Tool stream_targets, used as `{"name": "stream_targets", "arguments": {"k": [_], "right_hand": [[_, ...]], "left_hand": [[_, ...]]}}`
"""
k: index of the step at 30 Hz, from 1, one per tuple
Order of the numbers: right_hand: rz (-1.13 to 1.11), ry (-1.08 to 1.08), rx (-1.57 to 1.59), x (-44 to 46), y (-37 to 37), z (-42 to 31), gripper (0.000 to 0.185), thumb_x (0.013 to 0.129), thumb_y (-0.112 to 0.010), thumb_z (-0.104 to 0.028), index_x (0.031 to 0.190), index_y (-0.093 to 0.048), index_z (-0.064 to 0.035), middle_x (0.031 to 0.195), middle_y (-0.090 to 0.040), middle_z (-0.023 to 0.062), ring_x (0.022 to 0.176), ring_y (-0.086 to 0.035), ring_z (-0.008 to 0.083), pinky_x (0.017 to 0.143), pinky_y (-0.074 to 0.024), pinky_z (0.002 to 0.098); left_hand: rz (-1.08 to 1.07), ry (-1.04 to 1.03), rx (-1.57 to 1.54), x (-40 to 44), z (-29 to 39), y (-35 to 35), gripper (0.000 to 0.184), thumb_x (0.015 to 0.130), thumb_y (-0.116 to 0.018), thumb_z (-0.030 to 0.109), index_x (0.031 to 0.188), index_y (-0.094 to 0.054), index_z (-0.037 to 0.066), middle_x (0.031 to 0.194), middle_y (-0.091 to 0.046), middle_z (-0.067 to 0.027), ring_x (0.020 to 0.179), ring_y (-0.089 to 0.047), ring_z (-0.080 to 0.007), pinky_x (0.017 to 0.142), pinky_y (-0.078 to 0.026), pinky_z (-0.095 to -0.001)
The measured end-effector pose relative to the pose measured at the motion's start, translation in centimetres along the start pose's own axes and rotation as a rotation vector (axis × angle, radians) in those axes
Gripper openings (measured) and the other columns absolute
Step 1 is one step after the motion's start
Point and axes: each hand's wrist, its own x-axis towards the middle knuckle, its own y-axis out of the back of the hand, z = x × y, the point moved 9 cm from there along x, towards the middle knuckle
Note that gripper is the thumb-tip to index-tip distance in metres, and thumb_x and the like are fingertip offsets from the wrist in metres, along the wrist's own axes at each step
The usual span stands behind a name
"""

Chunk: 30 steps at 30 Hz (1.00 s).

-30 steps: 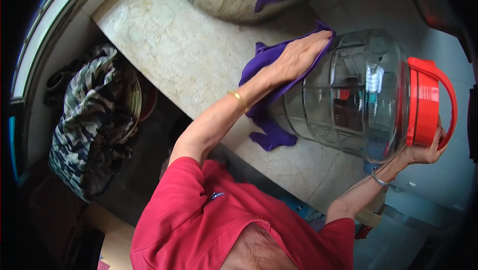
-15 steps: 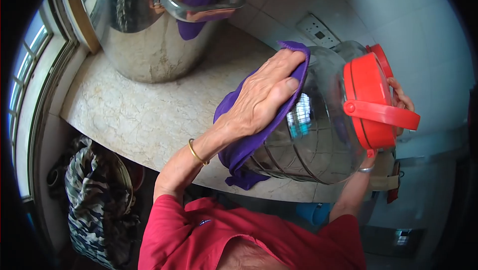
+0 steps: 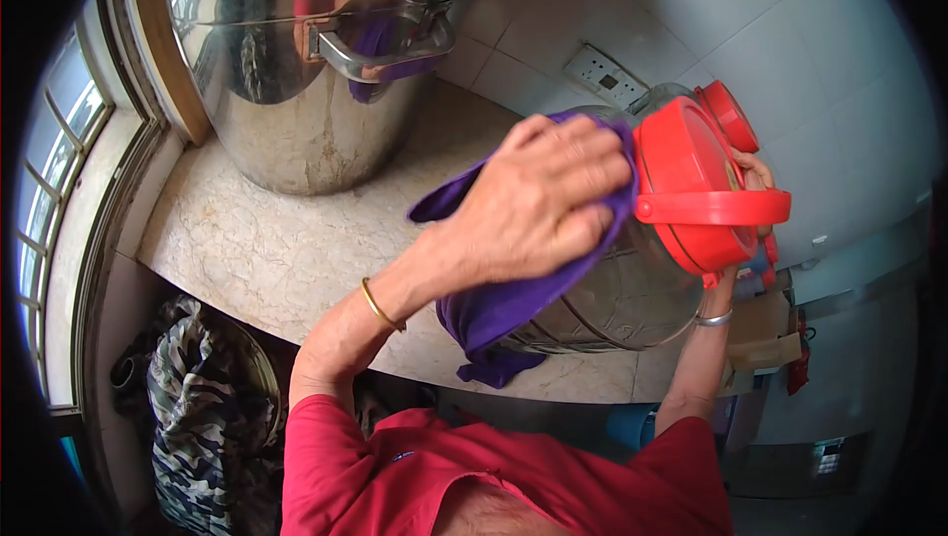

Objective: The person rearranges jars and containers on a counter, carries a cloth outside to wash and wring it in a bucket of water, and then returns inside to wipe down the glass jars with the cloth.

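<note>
A large clear glass jar (image 3: 617, 294) with a red lid (image 3: 691, 180) and a red carry handle leans on the stone counter, its lid end raised toward the right. My left hand (image 3: 548, 200), a gold bangle on its wrist, presses a purple cloth (image 3: 523, 309) against the jar's side near the lid, fingers bent over the cloth. Behind the lid's far right edge, my right hand (image 3: 758, 175) grips the lid. Its fingers show only in part, and a silver bangle circles that wrist.
A big steel pot (image 3: 306, 111) stands at the back left of the counter (image 3: 247, 254). Another red-lidded jar (image 3: 729, 116) is behind the first, near a wall socket (image 3: 604, 77). Camouflage fabric (image 3: 197, 417) lies below left. A cardboard box (image 3: 760, 333) sits at right.
My view has shifted, showing more of the pot. My left hand has slid with the cloth up toward the lid, its fingers now more bent. The jar's lid end has swung leftward in view.
</note>
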Motion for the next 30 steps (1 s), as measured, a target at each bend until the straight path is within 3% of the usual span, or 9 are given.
{"name": "stream_targets", "arguments": {"k": [3,5,7,10,19,24,27,28,30], "right_hand": [[0.086,-0.088,-0.207,-0.6,1.4,0.3,0.025,0.097,-0.042,-0.012,0.105,-0.057,0.006,0.108,-0.062,0.0169,0.096,-0.06,0.0194,0.089,-0.0486,0.0307],[0.078,-0.037,-0.308,-0.6,0.9,-0.6,0.026,0.097,-0.044,-0.014,0.104,-0.057,0.0065,0.106,-0.063,0.015,0.091,-0.062,0.0176,0.087,-0.0494,0.0297],[0.056,-0.021,-0.199,-1.0,0.5,-1.0,0.027,0.096,-0.048,-0.017,0.104,-0.058,0.0063,0.107,-0.063,0.0148,0.089,-0.062,0.0186,0.084,-0.0503,0.0295],[0.096,-0.101,-0.062,-1.6,1.3,-0.7,0.024,0.093,-0.052,-0.014,0.105,-0.057,0.0061,0.104,-0.062,0.0144,0.087,-0.062,0.0194,0.082,-0.051,0.0312],[-0.021,0.203,-0.509,-3.9,-3.7,-4.9,0.026,0.09,-0.055,-0.015,0.107,-0.055,0.0048,0.106,-0.059,0.0145,0.088,-0.062,0.0235,0.079,-0.0518,0.0339],[-0.079,0.494,-0.855,-3.8,-7.4,-7.3,0.027,0.089,-0.057,-0.015,0.108,-0.054,0.0041,0.108,-0.057,0.0146,0.088,-0.061,0.0259,0.077,-0.0522,0.0353],[-0.075,0.692,-1.029,-4.6,-9.7,-8.8,0.028,0.088,-0.058,-0.015,0.108,-0.054,0.0036,0.108,-0.056,0.0146,0.088,-0.061,0.0272,0.076,-0.0525,0.0362],[-0.081,0.746,-1.075,-4.8,-10.4,-9.0,0.028,0.087,-0.059,-0.015,0.108,-0.053,0.0035,0.109,-0.055,0.0146,0.088,-0.061,0.0277,0.076,-0.0526,0.0365],[-0.078,0.837,-1.133,-5.2,-11.3,-9.8,0.029,0.087,-0.06,-0.015,0.109,-0.053,0.0032,0.109,-0.055,0.0146,0.088,-0.061,0.0286,0.075,-0.0528,0.0371]], "left_hand": [[-0.127,-0.115,0.06,-0.1,-4.4,-1.3,0.044,0.082,-0.048,0.023,0.12,-0.055,0.001,0.127,-0.053,-0.0199,0.121,-0.048,-0.0354,0.103,-0.034,-0.0438],[-0.22,0.328,-0.346,0.8,-8.8,-2.3,0.048,0.09,-0.04,0.031,0.127,-0.052,0.004,0.131,-0.05,-0.0207,0.123,-0.047,-0.0315,0.105,-0.034,-0.0401],[-0.245,0.395,-0.487,0.2,-10.9,-4.1,0.053,0.094,-0.036,0.038,0.132,-0.049,0.004,0.131,-0.051,-0.0183,0.122,-0.048,-0.0269,0.104,-0.035,-0.0362],[-0.317,0.748,-0.775,-3.5,-15.2,-9.1,0.05,0.092,-0.051,0.037,0.126,-0.053,0.001,0.118,-0.06,-0.0104,0.11,-0.054,-0.0204,0.096,-0.041,-0.0319],[-0.4,0.621,-0.5,-17.6,-18.8,-13.9,0.038,0.075,-0.063,0.009,0.112,-0.06,0.001,0.108,-0.063,-0.0154,0.098,-0.061,-0.0211,0.083,-0.047,-0.0313],[-0.28,0.548,-0.402,-19.6,-18.8,-13.7,0.034,0.074,-0.058,0.007,0.106,-0.06,-0.004,0.091,-0.063,-0.0195,0.076,-0.061,-0.0373,0.065,-0.048,-0.0386],[-0.274,0.47,-0.147,-20.3,-17.5,-12.0,0.031,0.076,-0.058,0.008,0.105,-0.058,-0.004,0.092,-0.063,-0.0207,0.079,-0.061,-0.038,0.067,-0.048,-0.0399],[-0.193,0.633,-0.171,-21.8,-17.4,-11.0,0.028,0.084,-0.052,0.011,0.108,-0.055,-0.004,0.095,-0.063,-0.0225,0.083,-0.061,-0.0403,0.07,-0.048,-0.0418],[-0.049,0.703,-0.215,-23.8,-14.0,-8.1,0.037,0.094,-0.042,0.019,0.121,-0.049,-0.004,0.12,-0.054,-0.026,0.112,-0.052,-0.0393,0.095,-0.041,-0.0397]]}}
